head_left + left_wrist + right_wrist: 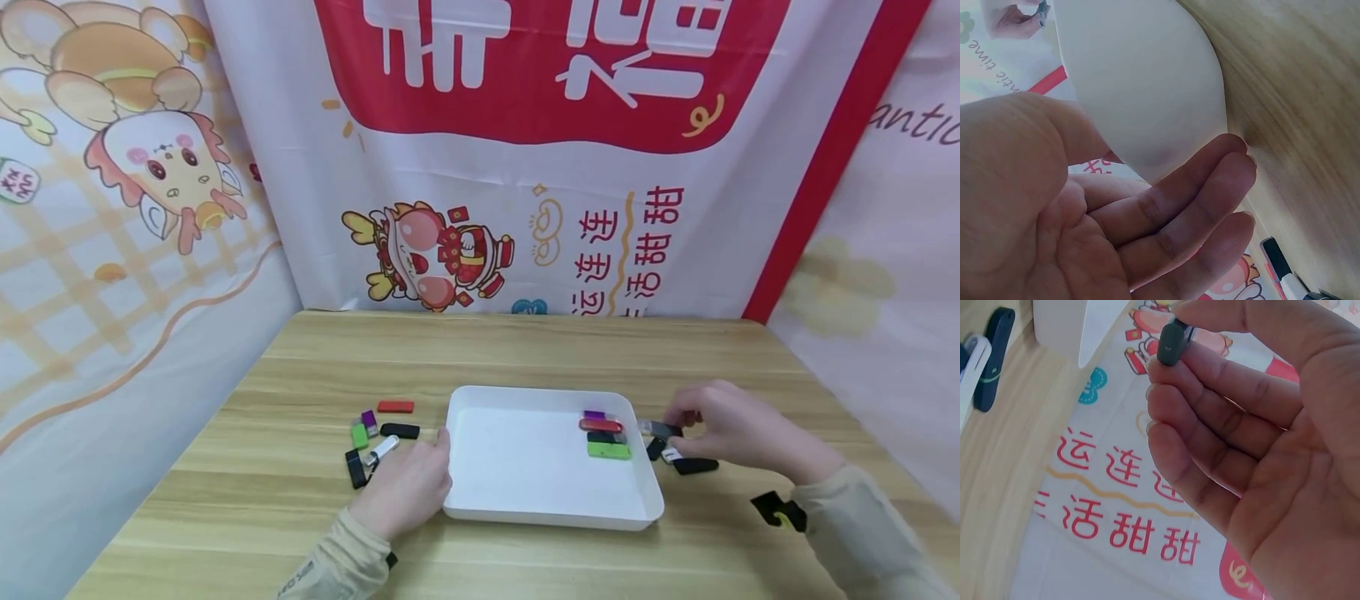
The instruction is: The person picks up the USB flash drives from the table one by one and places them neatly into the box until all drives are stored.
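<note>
My left hand point(411, 483) holds the left wall of a white tray point(510, 517), thumb over the rim and fingers along the outside. In the left wrist view, the fingertips point(1232, 142) are against the tray's outer face, near the table. At the tray's right side, my right hand point(731, 429) pinches a dark grey USB flash drive point(1172, 344) between thumb and fingers, just above the table. Several flash drives stand in a column inside the tray near its right wall, among them a red one point(600, 426) and a green one point(609, 451).
Left of the tray lie several more flash drives: a red one point(395, 407), a white one point(383, 450) and a black one point(355, 468). Beneath my right hand are a few others, including a long black one point(696, 466). A printed cloth point(420, 158) hangs behind the wooden table point(525, 350).
</note>
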Available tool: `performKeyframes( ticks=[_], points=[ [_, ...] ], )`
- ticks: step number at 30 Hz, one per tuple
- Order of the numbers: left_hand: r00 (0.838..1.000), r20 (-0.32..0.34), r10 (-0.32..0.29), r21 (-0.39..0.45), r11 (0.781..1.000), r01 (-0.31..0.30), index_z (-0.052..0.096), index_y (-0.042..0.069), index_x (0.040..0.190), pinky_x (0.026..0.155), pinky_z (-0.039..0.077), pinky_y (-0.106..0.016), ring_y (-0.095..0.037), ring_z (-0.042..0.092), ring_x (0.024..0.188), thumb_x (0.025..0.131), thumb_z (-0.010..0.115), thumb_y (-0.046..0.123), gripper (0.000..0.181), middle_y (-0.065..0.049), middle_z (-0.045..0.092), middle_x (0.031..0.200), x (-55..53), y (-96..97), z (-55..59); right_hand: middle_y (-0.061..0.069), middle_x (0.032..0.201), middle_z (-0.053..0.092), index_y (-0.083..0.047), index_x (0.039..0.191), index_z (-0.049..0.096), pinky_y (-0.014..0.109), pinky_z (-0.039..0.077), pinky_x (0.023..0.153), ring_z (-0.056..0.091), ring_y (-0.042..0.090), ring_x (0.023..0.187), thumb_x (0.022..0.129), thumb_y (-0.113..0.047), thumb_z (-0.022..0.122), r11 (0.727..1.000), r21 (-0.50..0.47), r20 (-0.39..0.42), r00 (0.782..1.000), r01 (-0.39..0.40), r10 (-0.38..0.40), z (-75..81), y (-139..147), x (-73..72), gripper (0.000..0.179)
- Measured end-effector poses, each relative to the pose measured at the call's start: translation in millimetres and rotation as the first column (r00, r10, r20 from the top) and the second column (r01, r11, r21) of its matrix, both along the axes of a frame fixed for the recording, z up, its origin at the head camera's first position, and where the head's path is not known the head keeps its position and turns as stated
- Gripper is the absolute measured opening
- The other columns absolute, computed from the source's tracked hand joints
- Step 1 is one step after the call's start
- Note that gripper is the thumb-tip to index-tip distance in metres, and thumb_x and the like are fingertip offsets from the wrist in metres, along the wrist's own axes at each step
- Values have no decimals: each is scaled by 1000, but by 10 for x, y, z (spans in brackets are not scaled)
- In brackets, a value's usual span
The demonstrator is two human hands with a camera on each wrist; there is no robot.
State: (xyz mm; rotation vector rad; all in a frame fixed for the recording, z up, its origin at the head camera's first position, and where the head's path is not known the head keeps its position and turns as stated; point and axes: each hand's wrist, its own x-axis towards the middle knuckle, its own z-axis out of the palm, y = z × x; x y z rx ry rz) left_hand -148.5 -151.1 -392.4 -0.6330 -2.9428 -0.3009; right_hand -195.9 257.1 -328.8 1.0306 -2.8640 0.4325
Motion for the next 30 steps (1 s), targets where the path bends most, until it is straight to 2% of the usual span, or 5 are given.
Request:
performKeyframes(
  ticks=[9,17,22,27,30],
  points=[
    [1000,-8,-5,-5,1000,5,48,-16,133,37,31,-26,-9,36,42,88,57,6,51,4,39,53,-6,-5,-6,-16,78,56,-23,83,71,26,50,63,52,5,69,76,-18,83,997,60,-15,999,-46,47,-11,-267,-32,15],
    [1000,-12,1,-13,1000,-2,48,-16,133,37,31,-26,-9,37,43,88,58,6,51,4,39,53,0,-3,-5,-14,78,58,-22,84,73,25,49,61,52,7,67,74,-14,83,986,122,28,993,-114,112,-31,-499,-75,15],
    [1000,-10,7,-16,1000,-8,48,-16,133,37,32,-26,-9,37,43,88,58,6,51,4,40,54,-7,-9,-19,-13,74,56,-20,77,70,24,45,57,48,6,63,72,-14,82,971,175,16,987,-163,162,-100,-623,-124,14],
    [1000,-16,6,-22,1000,-7,49,-16,133,37,31,-25,-9,36,42,88,58,6,51,4,39,53,-9,-11,-26,-9,70,52,-19,70,63,24,40,52,45,6,60,71,-14,82,964,199,21,984,-177,177,-183,-691,-177,20],
    [1000,-25,1,-25,1000,-2,49,-16,132,36,31,-25,-9,36,42,88,58,6,51,4,39,53,-9,-11,-21,-9,70,53,-18,70,64,23,42,52,45,6,59,70,-13,82,965,201,22,985,-171,170,-209,-705,-195,19]
  ],
)
